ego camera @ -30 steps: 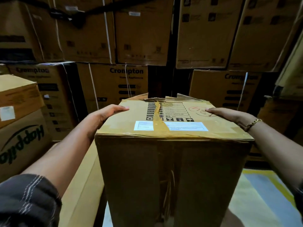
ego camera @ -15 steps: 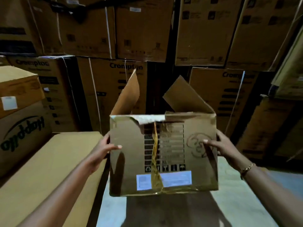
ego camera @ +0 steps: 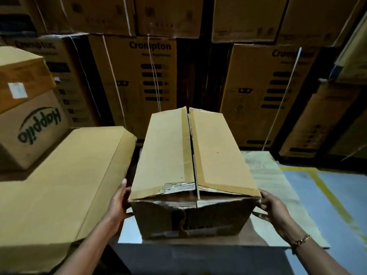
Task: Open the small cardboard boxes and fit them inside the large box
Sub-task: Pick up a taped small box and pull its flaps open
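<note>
Gripping a cardboard box [ego camera: 194,155] at centre, left hand [ego camera: 119,201] clamped on its 9 o'clock side, right hand [ego camera: 273,205] at 3 o'clock, top flaps meeting along a centre seam, flat cardboard sheet [ego camera: 59,185] at 9 o'clock

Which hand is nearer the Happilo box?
Left. The left hand grips the held box's side facing the Happilo box; the right hand grips the far side.

Single head-worn view, angled forward and down, close over the hands (wide-angle, edges bowed).
</note>
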Demonstrator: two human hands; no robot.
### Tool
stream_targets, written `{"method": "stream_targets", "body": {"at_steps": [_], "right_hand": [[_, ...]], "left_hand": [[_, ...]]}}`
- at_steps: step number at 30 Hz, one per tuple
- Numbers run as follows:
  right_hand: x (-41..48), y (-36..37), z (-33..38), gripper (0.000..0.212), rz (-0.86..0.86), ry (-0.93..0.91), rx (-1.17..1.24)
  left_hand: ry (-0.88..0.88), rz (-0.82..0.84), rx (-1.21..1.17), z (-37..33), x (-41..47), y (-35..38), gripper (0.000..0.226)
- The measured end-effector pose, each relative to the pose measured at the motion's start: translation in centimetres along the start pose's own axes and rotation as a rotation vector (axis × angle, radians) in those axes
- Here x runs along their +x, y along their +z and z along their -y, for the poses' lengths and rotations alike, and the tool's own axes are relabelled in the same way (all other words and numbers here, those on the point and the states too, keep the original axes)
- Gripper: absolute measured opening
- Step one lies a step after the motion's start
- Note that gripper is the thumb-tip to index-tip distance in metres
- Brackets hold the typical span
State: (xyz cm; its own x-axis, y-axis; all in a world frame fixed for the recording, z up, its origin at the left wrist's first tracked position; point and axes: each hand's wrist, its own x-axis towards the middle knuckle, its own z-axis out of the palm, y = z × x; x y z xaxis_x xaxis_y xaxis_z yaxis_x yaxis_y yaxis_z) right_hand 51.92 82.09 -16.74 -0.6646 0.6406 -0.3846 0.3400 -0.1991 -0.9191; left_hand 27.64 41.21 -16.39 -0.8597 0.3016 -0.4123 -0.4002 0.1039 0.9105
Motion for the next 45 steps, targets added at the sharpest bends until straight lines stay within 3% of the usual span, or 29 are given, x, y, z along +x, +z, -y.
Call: {"method": "stream_targets", "body": {"at_steps": [3,6,10,13,16,21,25,33,35,45], "right_hand": [[0.9,0.1,1.7,0.039,-0.015,0.035,0.035],[2.6,1.1,3.9,0.038,0.064,0.052,-0.123],[5.4,2.5,5.8,0.047,0.151,0.000,-0.263],[6.6,3.2,6.4,0.056,0.192,-0.003,-0.268],[7.0,3.7,6.4,0.059,0.189,-0.024,-0.223],[6.8,2.9,6.1,0.056,0.147,-0.089,-0.187],[6.7,-1.0,6.3,0.044,0.105,-0.080,-0.186],[6.4,-14.4,5.4,0.052,0.020,-0.088,-0.230],[6.6,-18.4,5.2,0.047,0.017,-0.080,-0.235],[7.3,-32.1,4.3,0.055,0.042,-0.057,-0.254]], "left_hand": [[-0.042,0.041,0.117,-2.0,0.2,1.0,0.042],[-0.006,0.055,0.202,-3.8,1.3,2.0,0.035],[0.105,0.042,0.334,-4.5,3.5,3.3,0.061],[0.086,0.047,0.355,-4.4,5.0,3.2,0.077],[0.073,0.150,0.305,-4.3,6.4,2.9,0.074],[0.113,0.178,0.233,-4.5,7.7,3.8,0.110],[0.095,0.181,0.242,-3.9,7.3,7.6,0.113],[0.128,0.189,0.223,-1.1,3.9,21.2,0.086],[0.126,0.215,0.233,-0.4,2.9,24.9,0.071],[0.100,0.228,0.234,2.5,-2.2,37.2,0.083]]}}
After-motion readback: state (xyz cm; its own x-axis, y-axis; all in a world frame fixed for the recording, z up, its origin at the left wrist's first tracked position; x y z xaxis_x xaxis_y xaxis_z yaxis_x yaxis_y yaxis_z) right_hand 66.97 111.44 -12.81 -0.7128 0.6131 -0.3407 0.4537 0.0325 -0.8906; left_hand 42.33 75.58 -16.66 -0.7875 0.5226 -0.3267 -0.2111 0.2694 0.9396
